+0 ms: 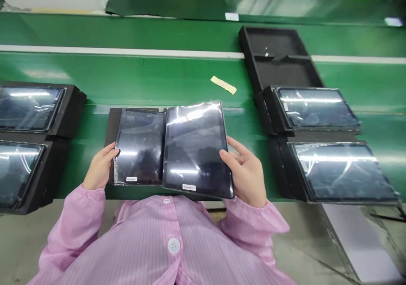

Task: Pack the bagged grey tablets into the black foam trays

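Observation:
Two film-wrapped tablets are side by side in front of me, each with a small white label at its lower edge. My left hand (100, 166) pinches the left edge of the left tablet (139, 145), which sits over a black tray (112, 128) that shows along its left and top edges. With thumb on the front and fingers behind, my right hand (245, 171) grips the right edge of the right tablet (196, 149). That tablet is slightly tilted and its near edge reaches the bench's front edge. Whatever lies beneath it is mostly hidden.
Stacked black trays holding tablets (317, 109) stand to the right, and more trays with tablets (28, 107) are on the left. Behind the right stack lies a black two-compartment tray (279, 44). A yellowish paper strip (223, 85) rests on the green conveyor bench (142, 80).

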### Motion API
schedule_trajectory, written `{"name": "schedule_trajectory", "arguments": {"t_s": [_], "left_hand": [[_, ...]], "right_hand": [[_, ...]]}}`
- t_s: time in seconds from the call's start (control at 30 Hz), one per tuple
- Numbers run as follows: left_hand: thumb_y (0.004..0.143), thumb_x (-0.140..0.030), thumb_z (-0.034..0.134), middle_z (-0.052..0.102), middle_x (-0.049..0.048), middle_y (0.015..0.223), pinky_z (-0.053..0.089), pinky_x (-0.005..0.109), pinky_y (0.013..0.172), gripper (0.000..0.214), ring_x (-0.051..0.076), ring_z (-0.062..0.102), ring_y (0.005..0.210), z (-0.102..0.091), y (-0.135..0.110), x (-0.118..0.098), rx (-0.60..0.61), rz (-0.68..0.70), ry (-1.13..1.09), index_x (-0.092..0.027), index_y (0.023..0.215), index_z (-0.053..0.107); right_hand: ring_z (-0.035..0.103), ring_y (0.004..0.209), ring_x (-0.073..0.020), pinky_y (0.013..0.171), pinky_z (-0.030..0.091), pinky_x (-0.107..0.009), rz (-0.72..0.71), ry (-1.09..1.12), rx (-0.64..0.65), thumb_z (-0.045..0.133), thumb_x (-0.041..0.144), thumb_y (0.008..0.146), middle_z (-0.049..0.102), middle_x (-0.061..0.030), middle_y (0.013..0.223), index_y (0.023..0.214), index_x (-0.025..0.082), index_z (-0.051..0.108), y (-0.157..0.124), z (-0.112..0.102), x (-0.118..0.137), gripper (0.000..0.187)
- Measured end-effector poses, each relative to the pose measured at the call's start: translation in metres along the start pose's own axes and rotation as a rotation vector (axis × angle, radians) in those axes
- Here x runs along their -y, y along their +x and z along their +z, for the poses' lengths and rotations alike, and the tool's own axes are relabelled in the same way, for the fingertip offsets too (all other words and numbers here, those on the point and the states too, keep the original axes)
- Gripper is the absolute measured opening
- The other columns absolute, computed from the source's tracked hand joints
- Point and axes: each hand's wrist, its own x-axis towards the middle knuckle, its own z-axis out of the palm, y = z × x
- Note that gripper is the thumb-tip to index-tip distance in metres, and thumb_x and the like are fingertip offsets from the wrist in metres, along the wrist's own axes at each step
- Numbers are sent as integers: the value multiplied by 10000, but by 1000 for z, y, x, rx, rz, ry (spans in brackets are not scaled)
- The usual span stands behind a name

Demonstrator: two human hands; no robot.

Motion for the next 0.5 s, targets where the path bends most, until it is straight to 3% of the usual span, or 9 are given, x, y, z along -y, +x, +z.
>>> {"name": "schedule_trajectory", "arguments": {"t_s": [0.13, 0.3, 0.37, 0.5], "left_hand": [[636, -317, 824, 763, 68, 882, 536, 248, 657, 376, 199, 705, 800, 2, -2, 1, 140, -29, -49, -140, 952, 722], [632, -414, 831, 744, 80, 823, 534, 255, 609, 353, 200, 690, 729, 7, -4, 1, 203, -9, -49, -138, 812, 704], [623, -453, 841, 730, 85, 789, 526, 257, 591, 406, 195, 682, 700, 10, -3, 2, 214, -33, -22, -127, 815, 693], [585, -455, 870, 716, 56, 755, 513, 288, 583, 513, 183, 655, 628, 16, -3, 1, 130, -53, 65, -132, 935, 680]], "right_hand": [[688, 670, -203, 617, 544, -330, 36, 80, 170, 806, 450, 663, 751, -30, 774, 1206, 184, 625, 2, 29, -11, 631], [673, 654, -179, 644, 529, -308, 53, 154, 338, 757, 459, 687, 737, -10, 732, 1185, 172, 569, 2, 87, -43, 606], [620, 576, -156, 594, 483, -282, -8, 20, 393, 707, 464, 725, 678, 32, 635, 1134, 177, 533, 3, 104, -52, 530], [572, 517, -178, 585, 404, -285, -224, -609, 411, 612, 449, 836, 508, 83, 472, 982, 203, 500, 10, 115, -49, 308]]}}
